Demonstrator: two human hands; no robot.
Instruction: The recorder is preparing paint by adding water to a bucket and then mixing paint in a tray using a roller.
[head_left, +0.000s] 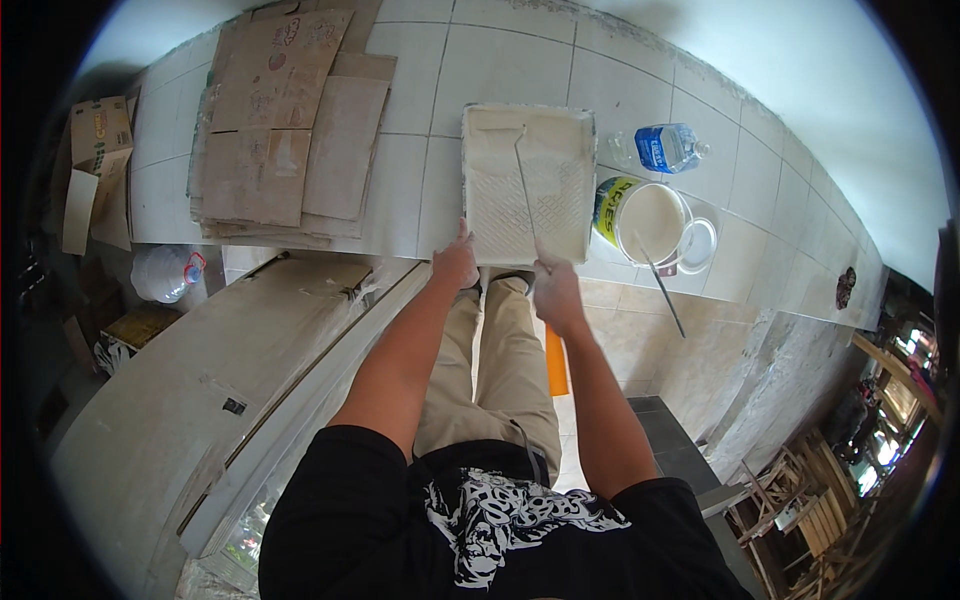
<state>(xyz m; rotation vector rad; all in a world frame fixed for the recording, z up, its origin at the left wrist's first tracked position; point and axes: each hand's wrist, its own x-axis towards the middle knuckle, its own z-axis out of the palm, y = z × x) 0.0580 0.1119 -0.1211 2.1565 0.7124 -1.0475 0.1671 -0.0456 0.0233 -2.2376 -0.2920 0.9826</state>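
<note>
A paint tray (578,185) coated in cream paint lies on the white tiled counter in front of me. My left hand (457,262) grips its near left corner, one finger stretched along the side edge. In my right hand (557,290) is a paint roller, whose orange handle (556,360) shows below the fist. Its thin wire frame (525,185) runs up over the ribbed part of the tray. At the far end, the roller head (497,130) rests in the tray, covered in the same cream colour.
Right of the tray stands an open paint bucket (607,208) with a thin stick (668,298) leaning out. A clear bottle with a blue label (655,150) lies behind it. Flattened cardboard (265,150) is stacked at left. A large pale panel (215,360) occupies the lower left.
</note>
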